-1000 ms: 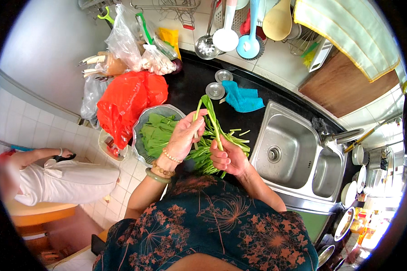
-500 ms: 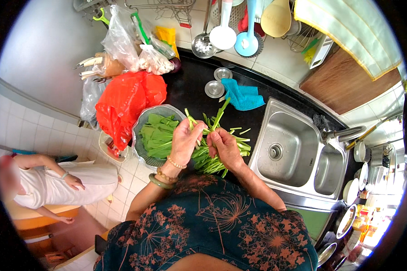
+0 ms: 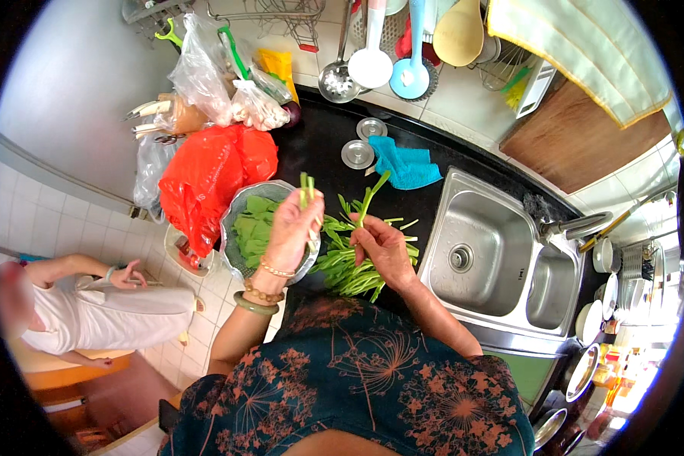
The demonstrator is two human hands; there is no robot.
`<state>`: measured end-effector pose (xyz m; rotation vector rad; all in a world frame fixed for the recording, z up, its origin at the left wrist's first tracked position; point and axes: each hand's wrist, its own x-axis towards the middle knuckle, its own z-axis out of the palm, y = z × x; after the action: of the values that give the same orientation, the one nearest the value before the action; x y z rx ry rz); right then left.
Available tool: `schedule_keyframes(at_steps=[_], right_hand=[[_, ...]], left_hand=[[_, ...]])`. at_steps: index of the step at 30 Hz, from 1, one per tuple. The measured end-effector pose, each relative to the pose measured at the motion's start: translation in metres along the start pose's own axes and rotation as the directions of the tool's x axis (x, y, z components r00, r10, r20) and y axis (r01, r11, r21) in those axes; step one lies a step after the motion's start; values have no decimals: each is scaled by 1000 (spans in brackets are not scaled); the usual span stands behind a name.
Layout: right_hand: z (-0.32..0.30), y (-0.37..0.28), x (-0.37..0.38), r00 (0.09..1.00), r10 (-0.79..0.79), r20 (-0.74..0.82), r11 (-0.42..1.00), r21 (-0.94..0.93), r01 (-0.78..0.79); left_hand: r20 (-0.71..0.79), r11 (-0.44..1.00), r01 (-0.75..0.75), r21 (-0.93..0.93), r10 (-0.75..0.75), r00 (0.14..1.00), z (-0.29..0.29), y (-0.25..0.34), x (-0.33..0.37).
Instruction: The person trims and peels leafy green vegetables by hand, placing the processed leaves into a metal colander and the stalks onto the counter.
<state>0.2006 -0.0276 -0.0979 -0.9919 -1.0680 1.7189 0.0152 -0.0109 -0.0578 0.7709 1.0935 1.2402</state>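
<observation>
My left hand (image 3: 290,232), with bead bracelets and a bangle at its wrist, is closed on a few short green stem pieces (image 3: 307,187). It is over the right side of a grey bowl (image 3: 229,249) holding broken leafy greens (image 3: 252,234). To its right, my right hand (image 3: 381,249) pinches a long green stalk (image 3: 369,199) that points up and away. Under and beside that hand, a heap of leafy green stems (image 3: 347,272) lies on the black counter (image 3: 319,144). The fingertips of my left hand are partly hidden.
A red plastic bag (image 3: 209,171) stands left of the bowl. Beyond lie a blue cloth (image 3: 404,164) and two metal lids (image 3: 357,154). A steel sink (image 3: 482,251) is on the right. Ladles (image 3: 370,68) hang behind. At far left stands another person (image 3: 106,308).
My hands have drawn apart; the left has shifted left over the bowl with the short stem pieces, while the right keeps the stalk. The other person's hand has risen.
</observation>
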Motion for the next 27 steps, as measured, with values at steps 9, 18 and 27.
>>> schedule_keyframes(at_steps=[9,18,27], right_hand=[[8,6,0,976,-69,-207,966,-258,14],[5,22,-1,991,11,-132,998,59,-3],[-12,25,11,973,157,166,759,611,-227]], left_hand=[[25,834,-199,514,218,976,24,-36,1],[6,991,99,95,-100,995,19,-47,-7],[40,964,176,-200,-171,984,35,-40,-4]])
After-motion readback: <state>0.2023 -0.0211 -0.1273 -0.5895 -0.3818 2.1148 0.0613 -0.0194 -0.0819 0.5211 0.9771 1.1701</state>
